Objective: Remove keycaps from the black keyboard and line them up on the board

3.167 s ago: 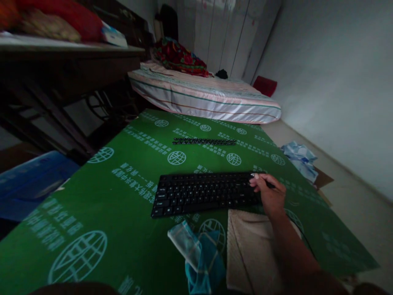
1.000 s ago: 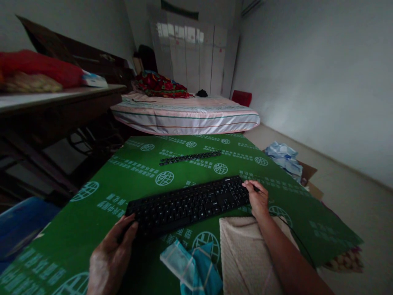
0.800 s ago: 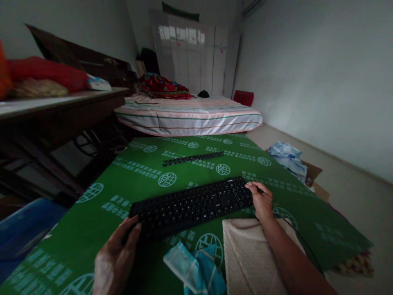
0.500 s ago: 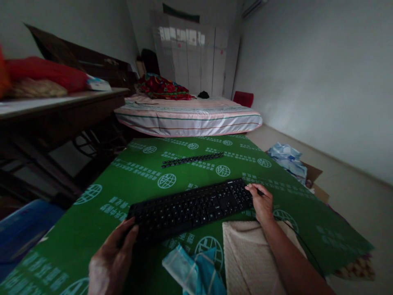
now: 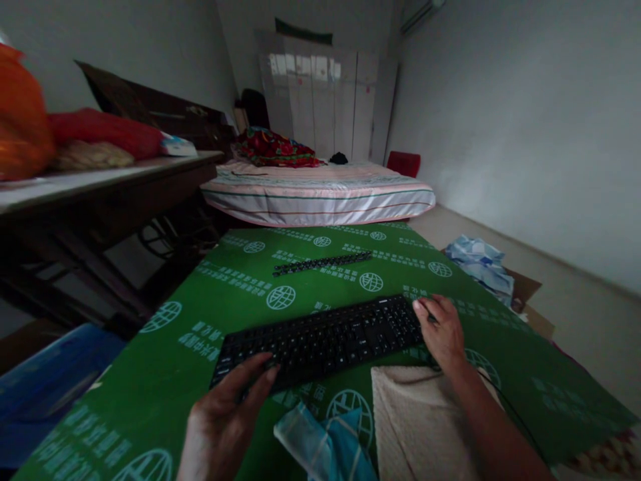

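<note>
Green board (image 5: 160, 377) bears a keyboard (image 5: 330, 342), half-open left hand (image 5: 225, 407) at front, right hand (image 5: 445, 327) curled at end, grip unclear

Dim grey light surrounds me, pale glare on the wardrobe (image 5: 320, 107), black shadow under the side table (image 5: 160, 182); the keyboard (image 5: 325, 341) looks slightly blurred, and the view's edges stretch

Head camera looks forward-down, seemingly close, over the green board (image 5: 165, 381).

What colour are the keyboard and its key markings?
The keyboard is black with whitish key markings, seen in the head view.
</note>
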Demonstrator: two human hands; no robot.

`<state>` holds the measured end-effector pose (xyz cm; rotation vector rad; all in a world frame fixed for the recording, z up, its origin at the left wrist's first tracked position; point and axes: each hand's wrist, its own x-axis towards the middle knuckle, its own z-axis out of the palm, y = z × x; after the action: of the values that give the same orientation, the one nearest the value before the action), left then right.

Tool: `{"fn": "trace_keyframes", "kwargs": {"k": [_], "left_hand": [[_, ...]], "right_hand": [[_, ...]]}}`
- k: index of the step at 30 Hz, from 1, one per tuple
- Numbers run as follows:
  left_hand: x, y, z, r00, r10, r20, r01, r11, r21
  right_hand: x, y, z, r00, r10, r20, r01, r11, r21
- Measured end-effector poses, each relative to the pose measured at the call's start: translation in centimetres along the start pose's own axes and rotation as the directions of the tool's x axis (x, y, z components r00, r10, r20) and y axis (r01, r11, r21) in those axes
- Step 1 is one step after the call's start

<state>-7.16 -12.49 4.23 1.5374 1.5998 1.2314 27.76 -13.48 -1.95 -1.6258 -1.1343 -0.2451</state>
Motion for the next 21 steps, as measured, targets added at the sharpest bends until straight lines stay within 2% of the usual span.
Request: {"fn": "trace_keyframes", "kwargs": {"k": [2,4,7,9,11,14,18,21], "left_hand": [[-0.5,1.3,0.8,0.988,-0.110,0.110,0.125,0.982,-0.142],[-1.1,2.6,1.8,0.953,-0.199,0.228,0.255,0.934,-0.249],[-1.7,4.0,3.5,0.905,-0.265,0.333,0.383,0.848,-0.365],[-1.8,4.5,4.7,0.860,-0.275,0.429,0.459,0.783,-0.418],[-1.6,4.9,5.9,0.823,-0.279,0.495,0.518,0.727,-0.451],[-1.3,5.5,7.0,0.795,-0.273,0.542,0.558,0.679,-0.476],[-0.7,5.8,7.6,0.785,-0.273,0.556,0.556,0.708,-0.436],[-0.3,5.5,7.8,0.748,-0.251,0.614,0.560,0.736,-0.382]], "right_hand": [[0.0,-1.2,-0.8,0.987,-0.136,0.083,0.142,0.987,-0.071],[-0.4,-3.2,-1.4,0.959,-0.213,0.188,0.213,0.977,0.020],[-1.6,-6.9,-1.6,0.866,-0.386,0.317,0.327,0.918,0.226],[-2.3,-9.1,-1.3,0.794,-0.463,0.394,0.354,0.879,0.320],[-2.5,-10.7,-0.9,0.735,-0.491,0.467,0.338,0.863,0.377],[-2.1,-11.5,-0.3,0.695,-0.493,0.524,0.307,0.862,0.404],[-1.1,-11.3,0.0,0.638,-0.489,0.594,0.272,0.866,0.420],[-0.5,-11.0,0.4,0.596,-0.494,0.634,0.268,0.866,0.422]]}}
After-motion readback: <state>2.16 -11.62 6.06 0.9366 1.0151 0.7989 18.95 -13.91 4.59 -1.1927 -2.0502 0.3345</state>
